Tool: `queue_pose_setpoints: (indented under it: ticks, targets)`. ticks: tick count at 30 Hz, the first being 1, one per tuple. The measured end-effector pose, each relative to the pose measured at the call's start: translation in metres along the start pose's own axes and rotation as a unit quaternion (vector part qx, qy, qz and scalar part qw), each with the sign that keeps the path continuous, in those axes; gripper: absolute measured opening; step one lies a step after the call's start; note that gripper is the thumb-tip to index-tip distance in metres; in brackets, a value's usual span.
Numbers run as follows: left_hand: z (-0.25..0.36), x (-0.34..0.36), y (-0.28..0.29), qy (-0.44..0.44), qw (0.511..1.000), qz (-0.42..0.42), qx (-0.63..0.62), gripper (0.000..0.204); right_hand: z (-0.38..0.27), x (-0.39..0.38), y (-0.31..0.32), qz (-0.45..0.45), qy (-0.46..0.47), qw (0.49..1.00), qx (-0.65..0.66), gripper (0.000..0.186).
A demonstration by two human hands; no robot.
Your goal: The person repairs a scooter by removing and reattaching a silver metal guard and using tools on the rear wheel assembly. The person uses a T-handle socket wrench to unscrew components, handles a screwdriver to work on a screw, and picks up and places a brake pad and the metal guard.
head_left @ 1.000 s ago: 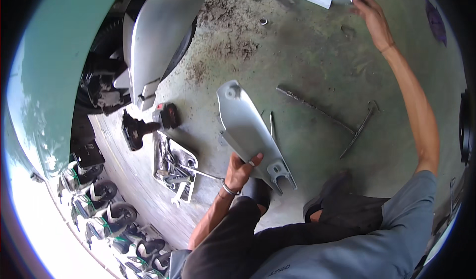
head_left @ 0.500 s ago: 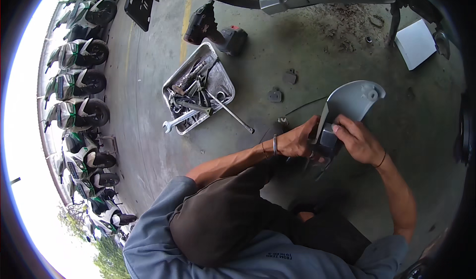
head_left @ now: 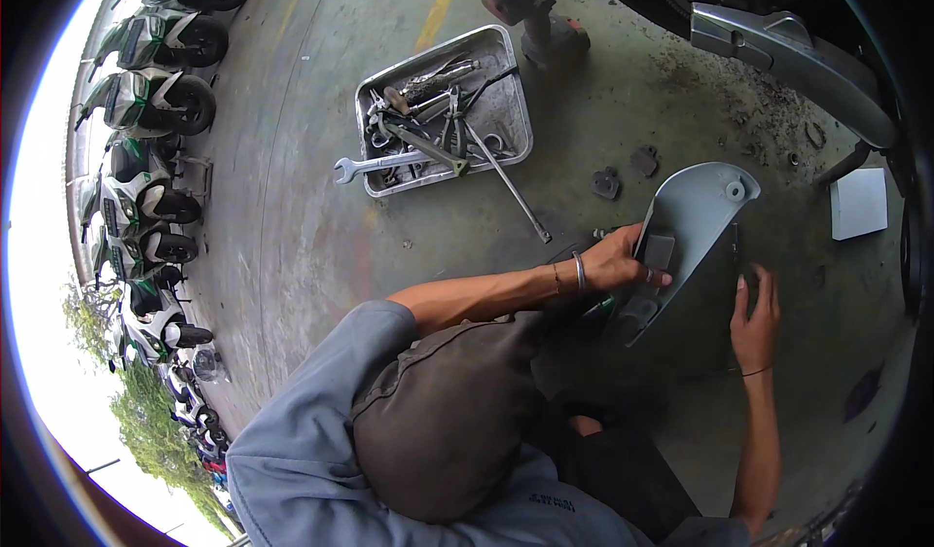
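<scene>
My left hand (head_left: 623, 260) grips a pale grey, curved plastic motorcycle panel (head_left: 702, 197) by its left edge, with the thumb over the inner side. The panel has a round boss near its tip, and a boxy translucent grey part (head_left: 659, 250) sits inside it by my thumb. To the right of the panel, my right hand (head_left: 755, 323) is off it, with thumb and fingers stretched out and a gap between them. A thin dark rod (head_left: 736, 241) shows just beyond the right fingertips; whether they touch it I cannot tell.
A metal tray (head_left: 530, 124) of wrenches and pliers stands at the far left, a cordless impact driver (head_left: 545, 22) behind it. Two brake pads (head_left: 606, 183) lie near the panel. A white box (head_left: 858, 204) and a motorcycle's silver swingarm (head_left: 778, 51) are at right. Parked motorcycles line the left.
My right hand has let go of the panel and moved right and down. My left hand keeps hold of the panel. The whole view has turned, so the tray and motorcycle appear shifted.
</scene>
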State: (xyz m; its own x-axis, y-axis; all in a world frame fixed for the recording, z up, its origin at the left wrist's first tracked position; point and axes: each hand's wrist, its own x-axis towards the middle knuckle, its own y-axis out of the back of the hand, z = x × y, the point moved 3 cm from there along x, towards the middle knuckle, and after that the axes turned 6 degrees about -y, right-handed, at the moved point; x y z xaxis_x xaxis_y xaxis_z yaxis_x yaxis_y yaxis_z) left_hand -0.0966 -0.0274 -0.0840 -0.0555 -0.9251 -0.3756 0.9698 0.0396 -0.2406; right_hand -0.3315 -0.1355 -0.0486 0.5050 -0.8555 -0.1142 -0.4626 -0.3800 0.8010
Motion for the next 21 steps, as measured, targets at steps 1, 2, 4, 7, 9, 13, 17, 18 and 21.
queue_pose_setpoints:
  ticks: [1, 2, 4, 7, 9, 13, 17, 18, 21]
  targets:
    - [0.002, 0.001, 0.001, -0.010, 1.000, -0.007, 0.000, 0.036, 0.045, -0.012, -0.015, -0.055, -0.012, 0.995, -0.085, 0.032]
    - [0.002, 0.005, 0.000, -0.022, 1.000, -0.018, -0.002, 0.036, 0.079, -0.030, -0.026, -0.107, -0.028, 0.979, -0.172, 0.033]
    - [-0.004, 0.001, 0.003, -0.034, 0.999, -0.031, 0.000, 0.039, 0.095, -0.058, -0.044, -0.125, -0.079, 0.972, -0.183, 0.036]
    - [-0.005, -0.004, 0.005, -0.047, 0.995, -0.065, 0.055, 0.045, 0.105, -0.063, -0.062, -0.088, -0.076, 0.980, -0.163, 0.038]
    - [-0.004, -0.005, -0.001, -0.048, 0.984, -0.106, 0.135, 0.050, 0.123, -0.069, -0.066, -0.071, -0.102, 0.982, -0.139, 0.038]
    - [-0.005, 0.002, -0.017, -0.077, 0.951, -0.205, 0.219, 0.057, 0.179, -0.087, -0.084, -0.055, -0.132, 0.983, -0.115, 0.040]
    - [-0.011, 0.003, -0.034, -0.140, 0.894, -0.281, 0.319, 0.057, 0.166, -0.081, -0.091, -0.036, -0.088, 0.976, -0.198, 0.048]
    - [-0.010, 0.001, -0.034, -0.138, 0.878, -0.301, 0.345, 0.057, 0.155, -0.081, -0.090, -0.050, -0.095, 0.975, -0.192, 0.048]
    - [-0.010, -0.002, -0.043, -0.185, 0.845, -0.327, 0.381, 0.055, 0.130, -0.089, -0.079, -0.096, -0.127, 0.975, -0.156, 0.048]
